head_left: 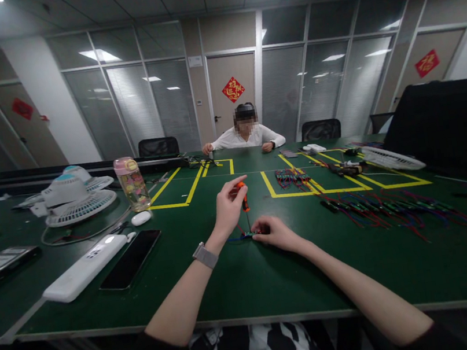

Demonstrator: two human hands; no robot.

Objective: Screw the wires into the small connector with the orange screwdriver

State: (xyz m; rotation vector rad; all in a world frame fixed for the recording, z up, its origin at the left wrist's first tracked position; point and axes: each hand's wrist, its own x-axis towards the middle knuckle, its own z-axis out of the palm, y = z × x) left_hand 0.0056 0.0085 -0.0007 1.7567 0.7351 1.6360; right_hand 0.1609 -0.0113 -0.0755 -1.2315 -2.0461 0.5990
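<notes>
My left hand (227, 206), with a grey watch on the wrist, is closed around an orange-handled screwdriver (243, 196) held upright, tip down. The tip meets a small green wired part (249, 234) lying on the green table (250, 289). My right hand (273, 231) is closed in a pinch on that part and presses it to the table, just right of the screwdriver.
Several wired parts (379, 209) with red and blue leads lie at the right. Left are a power strip (83, 269), black phone (131, 259), bottle (132, 183) and fan (73, 200). A person (244, 135) sits across the table. A black box (450, 128) stands at right.
</notes>
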